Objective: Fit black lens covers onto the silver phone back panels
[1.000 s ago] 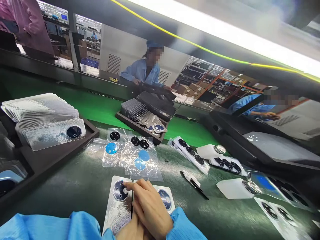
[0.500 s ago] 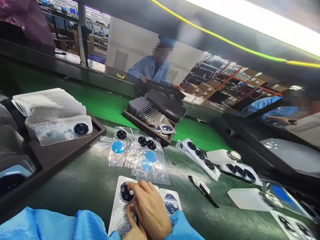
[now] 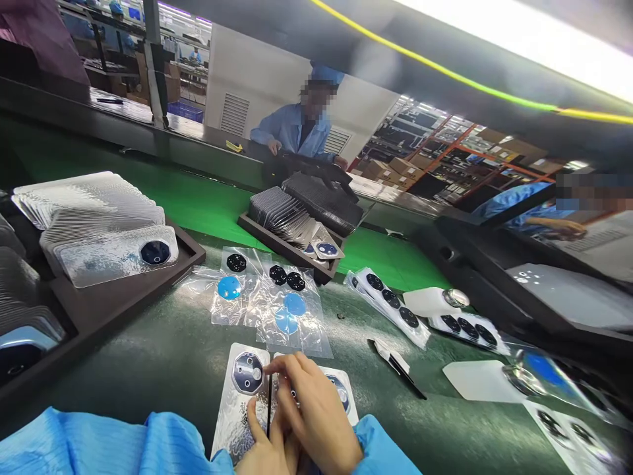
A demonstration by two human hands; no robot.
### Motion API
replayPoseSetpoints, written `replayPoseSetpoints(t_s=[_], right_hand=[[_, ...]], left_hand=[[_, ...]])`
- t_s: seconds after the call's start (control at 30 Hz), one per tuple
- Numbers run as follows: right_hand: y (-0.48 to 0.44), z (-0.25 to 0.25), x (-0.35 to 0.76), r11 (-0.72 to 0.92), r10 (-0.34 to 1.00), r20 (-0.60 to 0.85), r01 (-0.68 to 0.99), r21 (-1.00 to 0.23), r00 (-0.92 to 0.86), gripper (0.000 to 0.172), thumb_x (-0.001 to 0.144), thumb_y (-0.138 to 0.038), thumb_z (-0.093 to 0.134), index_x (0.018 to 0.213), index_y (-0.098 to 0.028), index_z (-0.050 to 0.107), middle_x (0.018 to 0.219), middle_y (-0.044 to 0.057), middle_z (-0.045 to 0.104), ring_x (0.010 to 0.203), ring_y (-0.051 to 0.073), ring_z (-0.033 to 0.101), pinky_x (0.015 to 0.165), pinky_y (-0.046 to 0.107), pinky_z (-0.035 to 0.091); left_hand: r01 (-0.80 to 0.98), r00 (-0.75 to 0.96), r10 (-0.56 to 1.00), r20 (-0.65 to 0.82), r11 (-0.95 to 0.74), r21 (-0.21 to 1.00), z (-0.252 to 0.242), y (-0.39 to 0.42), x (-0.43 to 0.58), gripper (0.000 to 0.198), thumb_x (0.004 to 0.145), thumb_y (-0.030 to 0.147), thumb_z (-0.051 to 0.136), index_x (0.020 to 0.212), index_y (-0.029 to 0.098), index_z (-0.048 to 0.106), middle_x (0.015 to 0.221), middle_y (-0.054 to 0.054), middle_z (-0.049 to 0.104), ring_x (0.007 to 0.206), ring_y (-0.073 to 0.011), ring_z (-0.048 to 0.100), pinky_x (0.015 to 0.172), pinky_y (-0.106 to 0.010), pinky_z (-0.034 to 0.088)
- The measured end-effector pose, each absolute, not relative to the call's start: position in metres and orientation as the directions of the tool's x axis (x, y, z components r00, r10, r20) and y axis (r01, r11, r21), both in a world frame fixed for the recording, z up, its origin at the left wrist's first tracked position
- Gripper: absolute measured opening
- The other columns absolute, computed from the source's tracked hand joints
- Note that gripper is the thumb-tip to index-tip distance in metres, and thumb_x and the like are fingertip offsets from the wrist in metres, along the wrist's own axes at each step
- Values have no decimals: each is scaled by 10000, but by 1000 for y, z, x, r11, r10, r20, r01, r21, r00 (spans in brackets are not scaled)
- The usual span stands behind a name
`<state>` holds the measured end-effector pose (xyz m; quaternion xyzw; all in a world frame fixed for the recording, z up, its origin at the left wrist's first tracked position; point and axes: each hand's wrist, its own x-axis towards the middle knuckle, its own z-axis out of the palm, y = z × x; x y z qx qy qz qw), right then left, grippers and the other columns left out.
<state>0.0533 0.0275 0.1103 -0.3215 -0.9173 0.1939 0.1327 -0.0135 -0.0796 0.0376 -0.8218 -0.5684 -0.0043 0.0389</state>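
Observation:
A silvery phone back cover with a dark eight-sided camera area lies flat at the front of the bench. The index finger of my left hand rests stretched out on this cover below the camera area; its other fingers are partly hidden. Crossing above it, my right hand has its bent index fingertip at the right edge of the camera area, with nothing visible held. Under and beside my right hand lie more covers, one showing its camera area on the right.
Clear film sheets with black and blue discs lie behind the covers. Left stands a tray of stacked covers; another tray sits farther back. Black tweezers, disc strips and white bottles lie right. Co-workers sit beyond.
My right hand has shifted right, its index fingertip moving from the middle of the left cover's camera area to its right edge. That camera area now shows uncovered.

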Motion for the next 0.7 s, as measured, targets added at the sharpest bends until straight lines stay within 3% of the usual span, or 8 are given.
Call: replayPoseSetpoints(t_s=[0.13,0.33,0.47,0.7], right_hand=[[39,111,62,672,653,137,487,-558,-745,166,917,-99,487,1011,-220,551,930,25,620,831,184,597,724,304,484],[46,109,52,652,636,66,491,-578,-769,199,858,-58,593,985,-211,572,1017,45,606,954,217,565,802,348,483],[51,107,33,635,619,35,474,-610,-784,231,806,-36,653,948,-200,572,1013,45,592,963,213,545,819,351,473],[59,103,10,611,612,24,453,-650,-791,228,771,9,637,801,-199,548,956,24,569,929,176,549,772,290,470]], left_hand=[[910,415,903,111,-414,-26,43,-77,-24,471,954,209,449,1401,355,437,1419,-120,495,1240,-371,485,839,-600,450],[861,509,846,160,-505,-64,38,-75,-34,394,972,283,433,1356,312,514,1414,-135,495,1256,-403,467,794,-575,477],[867,498,851,167,-494,-69,36,-75,-32,395,1017,296,315,1360,287,511,1400,-110,519,1253,-382,480,779,-571,507],[867,485,871,82,-491,88,35,-73,-32,424,1026,289,298,1430,222,407,1297,-123,610,1269,-363,484,808,-581,519]])
